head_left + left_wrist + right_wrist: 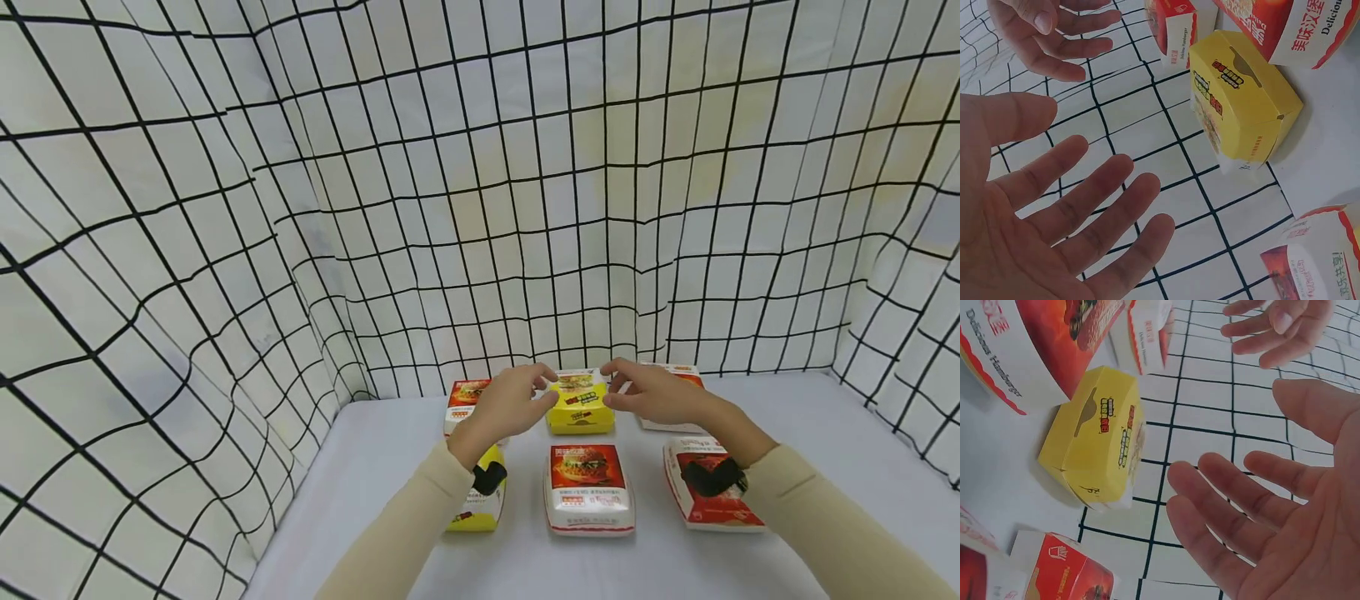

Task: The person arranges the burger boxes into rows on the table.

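Observation:
A yellow hamburger box (pixel 581 408) stands in the middle of the back row, and my two hands hover on either side of it. The left hand (pixel 512 402) is to its left, fingers spread and relaxed, as the left wrist view shows of the same hand (pixel 1079 212). On the other side the right hand (pixel 651 392) hangs with loosely bent fingers; in the right wrist view that hand (pixel 1272 512) holds nothing. Both wrist views show a gap between the fingers and the yellow box (pixel 1241 100). In front of it sits a red and white hamburger box (pixel 588 492).
More burger boxes flank the middle ones: a red and white box (pixel 462 404) and a yellow and white box (pixel 480 508) at left, a white and red box (pixel 678 375) and a red box (pixel 712 500) at right. Black netting (pixel 480 200) over white sheeting encloses the white table (pixel 375 500).

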The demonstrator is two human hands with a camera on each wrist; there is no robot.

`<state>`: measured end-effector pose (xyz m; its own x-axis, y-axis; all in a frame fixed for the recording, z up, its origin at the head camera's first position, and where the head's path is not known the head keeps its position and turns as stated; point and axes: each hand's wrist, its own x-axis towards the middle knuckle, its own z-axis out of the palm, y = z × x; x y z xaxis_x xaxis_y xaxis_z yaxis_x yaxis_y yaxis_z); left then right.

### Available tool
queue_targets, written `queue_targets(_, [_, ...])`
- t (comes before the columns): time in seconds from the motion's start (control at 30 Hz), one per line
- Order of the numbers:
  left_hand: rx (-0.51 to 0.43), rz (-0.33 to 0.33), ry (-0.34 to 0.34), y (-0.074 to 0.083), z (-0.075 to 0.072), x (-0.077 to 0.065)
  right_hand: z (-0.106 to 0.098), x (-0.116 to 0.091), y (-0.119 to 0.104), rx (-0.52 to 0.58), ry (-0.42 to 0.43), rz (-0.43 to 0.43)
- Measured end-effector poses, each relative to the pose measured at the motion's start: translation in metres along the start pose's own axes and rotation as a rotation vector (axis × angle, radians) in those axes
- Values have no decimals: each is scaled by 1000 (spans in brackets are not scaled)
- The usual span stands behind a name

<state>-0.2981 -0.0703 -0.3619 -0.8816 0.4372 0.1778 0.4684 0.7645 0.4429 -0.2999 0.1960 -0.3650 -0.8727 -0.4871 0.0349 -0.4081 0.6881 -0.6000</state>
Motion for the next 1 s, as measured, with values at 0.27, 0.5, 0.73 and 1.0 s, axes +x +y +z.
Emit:
queue_targets(0.27, [-40,-122,-62,-13,17,30,6,40,7,-45,9,27])
queue_targets(0.5, [-50,-150,-106,-17,31,44,11,64,17,-97,-11,90])
queue_targets(0.73, [19,-164,-119,-20,41,53,15,79,28,-117,-22,124])
queue_targets(1.0, [43,-230,-143,-26,53,59,25,90,37,-102,12,157])
